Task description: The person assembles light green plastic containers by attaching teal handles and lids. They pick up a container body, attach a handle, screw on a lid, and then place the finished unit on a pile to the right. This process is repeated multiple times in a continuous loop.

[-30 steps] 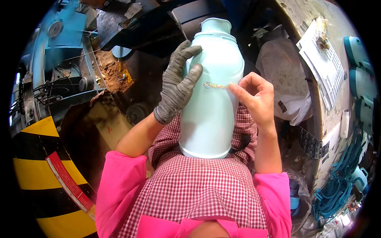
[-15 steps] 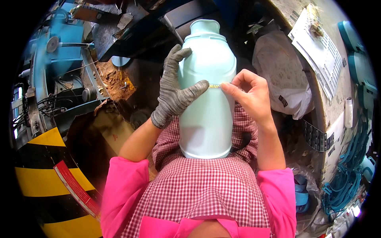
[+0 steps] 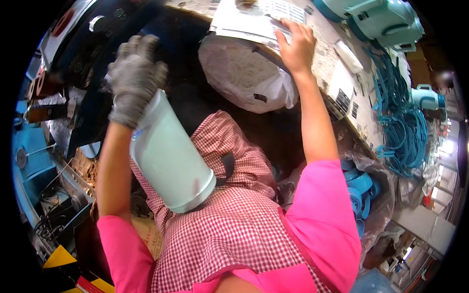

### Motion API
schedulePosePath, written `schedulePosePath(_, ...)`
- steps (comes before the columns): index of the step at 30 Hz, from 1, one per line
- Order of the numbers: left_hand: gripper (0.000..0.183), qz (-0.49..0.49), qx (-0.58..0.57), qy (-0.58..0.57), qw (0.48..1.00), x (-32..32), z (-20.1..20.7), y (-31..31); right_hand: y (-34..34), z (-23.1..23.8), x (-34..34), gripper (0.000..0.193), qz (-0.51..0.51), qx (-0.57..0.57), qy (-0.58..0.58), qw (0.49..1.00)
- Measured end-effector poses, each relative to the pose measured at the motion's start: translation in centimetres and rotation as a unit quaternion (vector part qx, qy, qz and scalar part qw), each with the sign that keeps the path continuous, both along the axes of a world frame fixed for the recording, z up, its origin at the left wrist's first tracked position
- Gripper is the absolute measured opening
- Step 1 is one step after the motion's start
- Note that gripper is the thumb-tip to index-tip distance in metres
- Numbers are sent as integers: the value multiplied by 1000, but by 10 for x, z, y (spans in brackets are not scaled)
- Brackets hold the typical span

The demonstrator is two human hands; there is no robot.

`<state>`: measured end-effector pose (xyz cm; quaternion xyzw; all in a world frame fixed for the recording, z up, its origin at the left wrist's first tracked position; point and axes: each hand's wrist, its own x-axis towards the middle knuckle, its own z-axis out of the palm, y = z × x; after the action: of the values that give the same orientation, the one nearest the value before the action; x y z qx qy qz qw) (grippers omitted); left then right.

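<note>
A pale green thermos casing leans to the left across my lap, its round base against the checked apron. My left hand, in a grey knit glove and blurred by motion, is closed about its upper end and hides the neck. Some small blue marking shows on the casing's left side below the glove. My bare right hand reaches over the worktable to white sheets of labels. Its thumb and fingers are apart, with the fingertips at the sheets' right part.
A white bag hangs below the table edge. Teal jugs and coiled blue straps lie to the right. Blue plastic parts fill a clear bag by my right elbow. Blue machinery stands at left.
My view has turned right. The casing has tipped left, its earlier front with the yellow lettering turned out of sight. My right hand has left the casing and moved up to the label sheets.
</note>
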<state>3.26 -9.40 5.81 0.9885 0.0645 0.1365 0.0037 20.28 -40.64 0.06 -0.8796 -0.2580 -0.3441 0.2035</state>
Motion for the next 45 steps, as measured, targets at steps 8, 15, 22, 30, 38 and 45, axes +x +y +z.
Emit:
schedulePosePath(8, 43, 179, -330, 258, 890, 1, -11, 74, -265, -31, -57, 24, -92, 65, 148, 983)
schedulePosePath(15, 75, -124, -778, -18, 616, -64, -18, 138, -270, -45, -45, 25, -106, 143, 201, 963)
schedulePosePath(22, 27, -102, -841, 151, 510, -43, -27, 143, -261, -39, -78, 20, -102, 21, 133, 986)
schedulePosePath(30, 35, -80, -868, 50, 488, -37, -117, 125, 48, 16, -241, 9, 337, 237, 666, 622)
schedulePosePath(38, 36, -34, -930, 72, 360, -29, -138, 124, 87, 1, -264, 9, 333, 267, 722, 545)
schedulePosePath(45, 47, -61, -917, 79, 386, -28, -143, 133, 86, -3, -271, 12, 306, 274, 720, 560)
